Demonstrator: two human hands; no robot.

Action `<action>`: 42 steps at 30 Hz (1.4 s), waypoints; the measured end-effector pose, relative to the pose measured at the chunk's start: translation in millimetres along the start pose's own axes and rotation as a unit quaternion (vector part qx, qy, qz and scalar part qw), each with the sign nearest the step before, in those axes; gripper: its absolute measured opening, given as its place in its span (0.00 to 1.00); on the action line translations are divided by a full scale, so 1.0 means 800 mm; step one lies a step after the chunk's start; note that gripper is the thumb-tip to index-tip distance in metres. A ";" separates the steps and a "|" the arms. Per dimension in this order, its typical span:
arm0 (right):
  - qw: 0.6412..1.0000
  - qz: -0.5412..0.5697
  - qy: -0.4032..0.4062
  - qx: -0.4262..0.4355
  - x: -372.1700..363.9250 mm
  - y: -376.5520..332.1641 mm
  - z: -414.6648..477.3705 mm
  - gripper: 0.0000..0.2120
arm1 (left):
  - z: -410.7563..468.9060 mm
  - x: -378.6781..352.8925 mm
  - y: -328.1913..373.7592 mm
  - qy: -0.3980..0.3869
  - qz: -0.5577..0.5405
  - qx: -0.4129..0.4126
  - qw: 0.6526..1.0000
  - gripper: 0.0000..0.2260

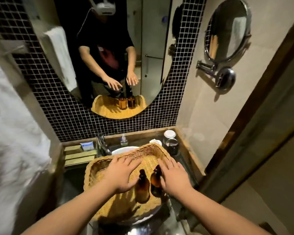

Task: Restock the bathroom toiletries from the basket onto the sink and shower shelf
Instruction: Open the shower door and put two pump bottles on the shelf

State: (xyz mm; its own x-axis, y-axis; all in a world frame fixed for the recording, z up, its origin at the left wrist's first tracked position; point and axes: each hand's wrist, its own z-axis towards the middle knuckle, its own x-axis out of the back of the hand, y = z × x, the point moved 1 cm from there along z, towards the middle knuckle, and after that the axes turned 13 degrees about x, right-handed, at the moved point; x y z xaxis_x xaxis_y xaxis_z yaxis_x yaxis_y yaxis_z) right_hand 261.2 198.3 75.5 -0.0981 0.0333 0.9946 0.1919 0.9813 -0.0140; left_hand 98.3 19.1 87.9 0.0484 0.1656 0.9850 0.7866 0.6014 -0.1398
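A wicker basket rests on top of the white sink basin. Two amber bottles stand upright in it near its front: the left bottle and the right bottle. My left hand hovers flat over the basket, fingers spread, just left of the left bottle. My right hand is spread too, beside the right bottle and touching or almost touching it. Neither hand grips anything.
On the counter behind the basket stand a faucet, a small pump bottle, a small box, and a lidded jar with glasses at the right. A wall mirror hangs above. A white towel hangs at left.
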 end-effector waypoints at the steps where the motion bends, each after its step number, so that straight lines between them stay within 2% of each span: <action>1: 1.000 0.001 -0.009 0.008 -0.011 -0.005 0.000 0.35 | -0.008 -0.012 0.000 -0.013 -0.010 0.011 1.000 0.34; 5: 0.998 -0.014 -0.038 0.040 -0.036 -0.003 0.002 0.38 | -0.017 -0.038 0.011 -0.005 -0.033 0.040 0.999 0.35; 11: 0.996 0.020 -0.055 0.074 -0.075 0.004 -0.008 0.40 | -0.022 -0.065 0.046 -0.019 -0.031 0.013 0.999 0.32; 14: 0.995 0.050 -0.040 0.080 -0.096 0.008 -0.016 0.36 | -0.023 -0.083 0.057 -0.029 -0.037 0.047 0.998 0.34; 18: 0.994 0.104 0.020 0.033 -0.109 0.012 -0.014 0.27 | -0.023 -0.113 0.059 -0.051 -0.048 0.119 0.990 0.40; 22: 0.980 0.185 0.053 -0.060 -0.118 0.022 0.001 0.35 | -0.014 -0.125 0.064 -0.093 -0.044 0.165 0.981 0.45; 25: 0.979 0.197 0.040 -0.040 -0.129 0.025 0.015 0.42 | 0.002 -0.124 0.074 -0.119 -0.065 0.164 0.977 0.46; 28: 0.983 0.185 0.000 -0.021 -0.139 0.023 0.030 0.48 | 0.021 -0.134 0.085 -0.152 -0.186 0.209 0.948 0.50; 31: 0.975 0.218 0.007 -0.034 -0.150 0.023 0.045 0.49 | 0.034 -0.148 0.091 -0.153 -0.327 0.239 0.901 0.42; 33: 0.966 0.254 0.020 -0.053 -0.158 0.022 0.056 0.46 | 0.039 -0.154 0.092 -0.137 -0.363 0.250 0.887 0.33; 38: 0.947 0.307 0.052 -0.075 -0.163 0.018 0.072 0.37 | 0.047 -0.153 0.090 -0.101 -0.395 0.269 0.873 0.20; 42: 0.952 0.296 0.048 -0.066 -0.154 0.018 0.081 0.40 | 0.058 -0.137 0.078 -0.082 -0.378 0.257 0.886 0.21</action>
State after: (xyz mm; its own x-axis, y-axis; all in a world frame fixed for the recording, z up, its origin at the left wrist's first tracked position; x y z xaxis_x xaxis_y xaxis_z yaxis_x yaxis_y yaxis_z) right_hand 212.4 220.3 -53.7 0.1545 0.5495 0.8211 0.3071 0.7632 -0.5685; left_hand 113.5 75.1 -33.4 -0.4963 -0.3496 0.7946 0.1705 0.8582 0.4841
